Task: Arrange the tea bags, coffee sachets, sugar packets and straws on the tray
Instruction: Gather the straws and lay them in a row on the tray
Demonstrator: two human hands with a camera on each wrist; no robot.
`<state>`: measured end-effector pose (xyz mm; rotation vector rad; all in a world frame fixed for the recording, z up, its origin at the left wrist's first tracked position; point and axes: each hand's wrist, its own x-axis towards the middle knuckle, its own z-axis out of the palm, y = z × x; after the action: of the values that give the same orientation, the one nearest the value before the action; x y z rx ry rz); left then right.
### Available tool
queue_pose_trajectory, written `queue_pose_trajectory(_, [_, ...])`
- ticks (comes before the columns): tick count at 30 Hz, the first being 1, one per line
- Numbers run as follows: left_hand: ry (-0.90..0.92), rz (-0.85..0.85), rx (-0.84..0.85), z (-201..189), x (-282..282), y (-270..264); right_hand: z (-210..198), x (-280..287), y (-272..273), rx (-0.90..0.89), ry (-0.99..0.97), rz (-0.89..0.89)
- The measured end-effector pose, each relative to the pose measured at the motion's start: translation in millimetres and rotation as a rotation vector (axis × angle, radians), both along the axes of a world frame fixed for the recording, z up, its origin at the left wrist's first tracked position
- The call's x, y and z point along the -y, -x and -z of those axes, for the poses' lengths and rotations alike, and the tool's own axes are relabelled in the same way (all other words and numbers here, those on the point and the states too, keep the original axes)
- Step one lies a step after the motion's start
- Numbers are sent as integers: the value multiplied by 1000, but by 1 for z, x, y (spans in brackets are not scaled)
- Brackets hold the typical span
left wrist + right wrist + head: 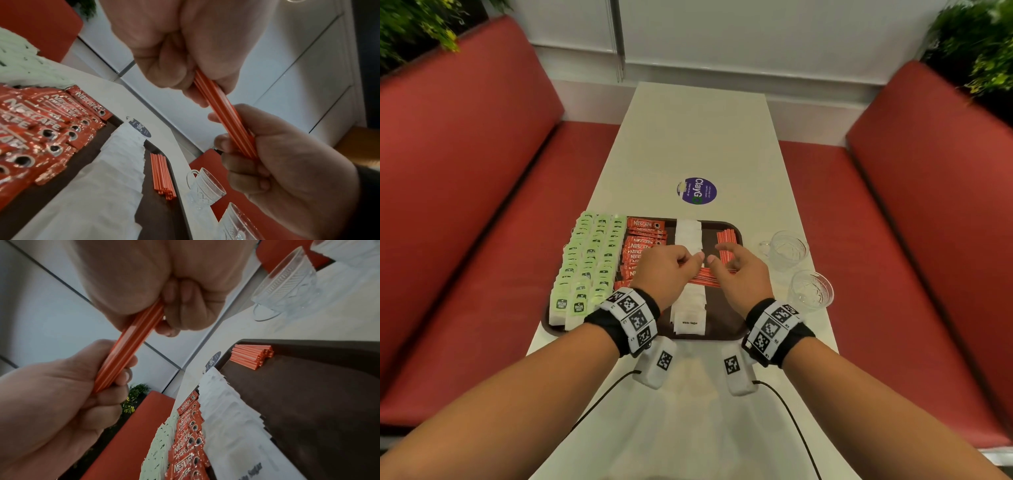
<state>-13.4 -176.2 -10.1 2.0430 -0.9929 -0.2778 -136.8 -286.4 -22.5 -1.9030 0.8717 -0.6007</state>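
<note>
- Both hands hold one small bundle of orange straws (pixel 224 112) above the tray: the left hand (pixel 666 270) grips one end with curled fingers, and the right hand (pixel 739 274) grips the other end the same way.
- From the left wrist view the bundle runs slantwise between the two fists; only its middle shows.
- From the head view the held bundle lies crosswise over the sugar row (mostly hidden under the hands).
- A dark brown tray (pixel 726 327) sits on the white table (pixel 698 137).
- Green tea bags (pixel 589 263) fill the tray's left side in overlapping rows, spilling slightly past its left rim.
- Red Nescafe coffee sachets (pixel 642 240) lie in an overlapping column just right of the tea bags.
- White sugar packets (pixel 688 236) form a column right of the sachets; the nearest one reads "White Sugar".
- A second pile of orange straws (pixel 727 243) lies along the tray's far right side, lengthwise, apart from the sugar.
- Two cut-glass cups (pixel 787 248) stand on the table just right of the tray, one nearer than the other.
- A round purple sticker (pixel 697 191) is on the table beyond the tray.
- Red bench seats (pixel 465 171) flank the table.
</note>
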Motion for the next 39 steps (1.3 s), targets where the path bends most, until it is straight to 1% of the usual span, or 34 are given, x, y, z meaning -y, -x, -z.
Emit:
queue_pose_trajectory(3, [30, 6, 61, -1, 4, 7, 3, -1, -4, -22, -8, 11])
queue_pose_trajectory(6, [41, -2, 154, -5, 10, 13, 7, -1, -5, -61, -77, -15])
queue_pose_trajectory(8, [11, 52, 149, -8, 13, 13, 6, 3, -1, -93, -83, -41])
queue_pose_trajectory(9, [-30, 108, 133, -8, 13, 11, 5, 7, 0, -112, -65, -58])
queue_pose_trajectory(11, [-176, 256, 83, -5, 11, 9, 3, 17, 5, -172, -5, -98])
queue_pose_trajectory(12, [-290, 339, 120, -3, 9, 7, 2, 22, 7, -206, 36, -123])
queue_pose_trajectory(13, [-411, 417, 230, -1, 8, 6, 3, 25, 9, -247, 80, -155])
queue_pose_trajectory(14, [-526, 473, 380, 0, 7, 5, 3, 27, 10, -301, 126, -196])
queue_pose_trajectory(15, [-606, 506, 493, 1, 8, 5, 4, 27, 12, -361, 171, -241])
queue_pose_trajectory(16, [-664, 534, 519, 2, 10, 6, 6, 25, 13, -413, 212, -286])
queue_pose_trajectory(17, [-688, 562, 455, 3, 12, 8, 7, 23, 13, -450, 241, -324])
queue_pose_trajectory(19, [-709, 635, 220, 8, 17, 14, 10, 20, 16, -459, 262, -388])
queue_pose_trajectory(20, [-716, 665, 164, 9, 18, 18, 11, 20, 18, -451, 270, -415])
queue_pose_trajectory(23, [-730, 708, 169, 14, 21, 24, 12, 22, 25, -459, 250, -453])
queue_pose_trajectory(25, [-740, 723, 161, 20, 26, 27, 15, 25, 29, -416, 187, -393])
queue_pose_trajectory(27, [-783, 704, 128, 26, 33, 28, 18, 30, 32, -359, 87, -251])
queue_pose_trajectory(29, [-820, 625, 90, 33, 41, 30, 23, 37, 36, -326, 30, -122])
queue_pose_trajectory(30, [-840, 572, 80, 35, 45, 31, 27, 40, 38, -341, 22, -95])
queue_pose_trajectory(32, [-870, 472, 31, 38, 54, 35, 36, 45, 43, -467, 32, -90])
queue_pose_trajectory(34, [-881, 390, -74, 40, 65, 41, 46, 48, 46, -655, 26, -112])
queue_pose_trajectory(35, [-893, 370, -99, 41, 72, 44, 50, 49, 47, -739, 19, -131])
queue_pose_trajectory(37, [-915, 366, -95, 45, 82, 49, 56, 49, 47, -808, -2, -160])
queue_pose_trajectory(39, [-915, 346, -78, 49, 91, 54, 59, 48, 45, -808, -22, -178])
